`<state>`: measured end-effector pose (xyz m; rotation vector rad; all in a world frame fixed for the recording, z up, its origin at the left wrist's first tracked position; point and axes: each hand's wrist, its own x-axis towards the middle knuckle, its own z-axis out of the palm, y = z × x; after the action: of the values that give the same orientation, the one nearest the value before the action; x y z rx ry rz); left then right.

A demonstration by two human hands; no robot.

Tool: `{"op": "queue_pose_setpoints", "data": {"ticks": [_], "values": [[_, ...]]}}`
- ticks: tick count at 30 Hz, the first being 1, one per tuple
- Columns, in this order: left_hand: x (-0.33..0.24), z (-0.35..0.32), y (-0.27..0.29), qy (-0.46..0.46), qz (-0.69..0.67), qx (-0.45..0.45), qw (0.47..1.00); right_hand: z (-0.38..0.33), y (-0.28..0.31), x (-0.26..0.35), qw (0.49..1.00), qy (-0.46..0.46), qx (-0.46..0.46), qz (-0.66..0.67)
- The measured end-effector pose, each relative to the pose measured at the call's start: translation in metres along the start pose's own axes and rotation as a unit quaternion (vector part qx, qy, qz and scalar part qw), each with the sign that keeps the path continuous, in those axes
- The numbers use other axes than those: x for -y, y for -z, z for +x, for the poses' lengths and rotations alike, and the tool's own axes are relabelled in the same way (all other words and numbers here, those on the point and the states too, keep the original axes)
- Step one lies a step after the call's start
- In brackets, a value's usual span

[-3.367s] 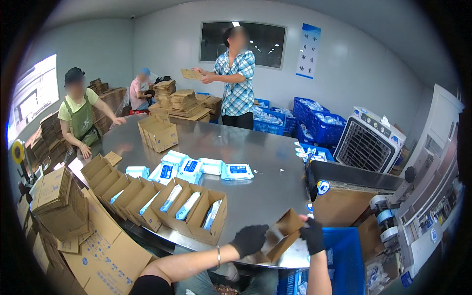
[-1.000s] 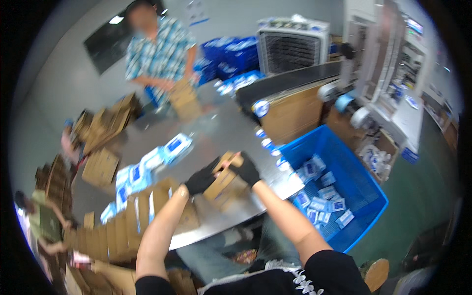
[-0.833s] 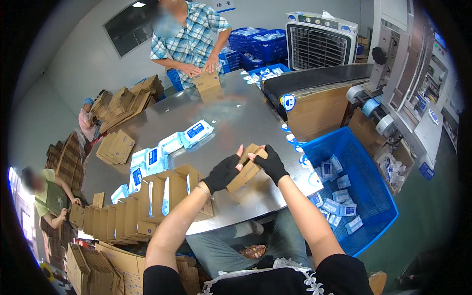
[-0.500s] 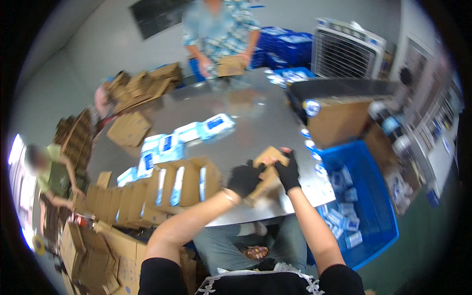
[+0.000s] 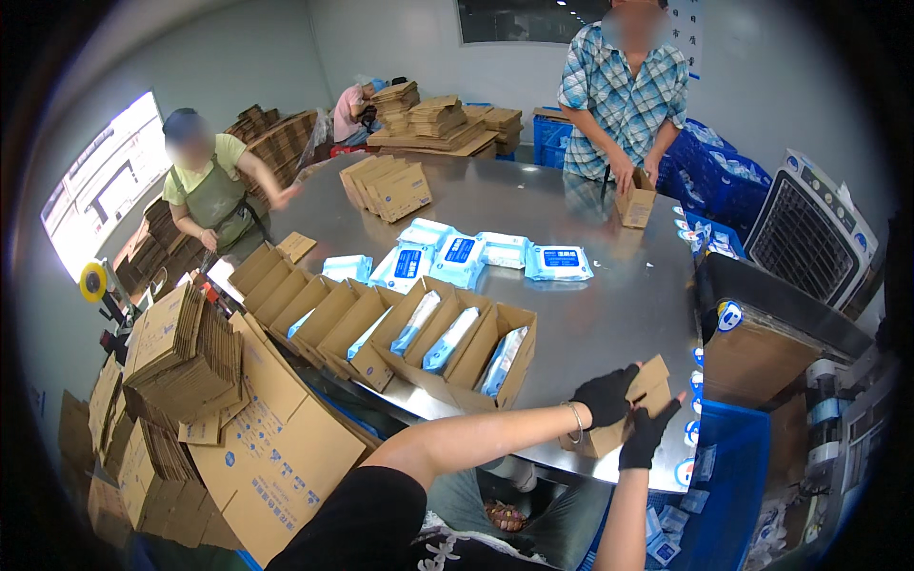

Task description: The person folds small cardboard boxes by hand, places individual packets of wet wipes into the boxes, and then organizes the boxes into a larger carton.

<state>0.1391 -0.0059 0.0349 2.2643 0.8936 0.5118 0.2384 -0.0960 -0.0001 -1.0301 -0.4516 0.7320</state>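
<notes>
At the near edge of the worktop [image 5: 633, 314], the gloved left hand [image 5: 607, 393] grips a small cardboard box [image 5: 651, 384], the right hand [image 5: 652, 435] (fingertips bare) at its side. Blue-and-white packs [image 5: 450, 340] lean inside open cartons [image 5: 468, 392] leftward; a co-worker [image 5: 619, 100] stands opposite.

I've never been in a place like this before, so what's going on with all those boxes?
The person wearing the camera has their gloved left hand and right hand at a small cardboard box near the table's edge. Across the metal table, someone in a blue checked shirt has hands on another box. A row of open boxes stands on the left, with packs on edge in some. More packs lie behind it.
</notes>
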Motion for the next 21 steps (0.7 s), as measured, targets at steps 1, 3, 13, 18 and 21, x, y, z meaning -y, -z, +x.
{"op": "queue_pose_setpoints", "data": {"ticks": [1, 3, 13, 18, 21], "values": [[0.012, 0.003, -0.005, -0.002, -0.006, -0.023, 1.000, 0.008, -0.011, -0.007, 0.992, 0.056, -0.025, -0.107], [0.010, 0.009, 0.013, 0.046, 0.050, -0.004, 0.998, 0.023, -0.025, -0.011, 0.977, 0.074, -0.039, -0.197], [0.049, 0.001, 0.033, 0.089, -0.060, -0.141, 0.984, 0.021, -0.008, -0.010, 0.988, -0.135, -0.050, 0.059], [0.017, -0.033, 0.032, -0.041, -0.295, -0.193, 0.935, 0.007, 0.072, -0.031, 0.960, -0.196, 0.159, 0.118], [0.075, -0.049, 0.007, -0.074, -0.318, -0.169, 0.930, 0.023, 0.065, 0.027, 0.967, -0.097, 0.221, -0.082]]}}
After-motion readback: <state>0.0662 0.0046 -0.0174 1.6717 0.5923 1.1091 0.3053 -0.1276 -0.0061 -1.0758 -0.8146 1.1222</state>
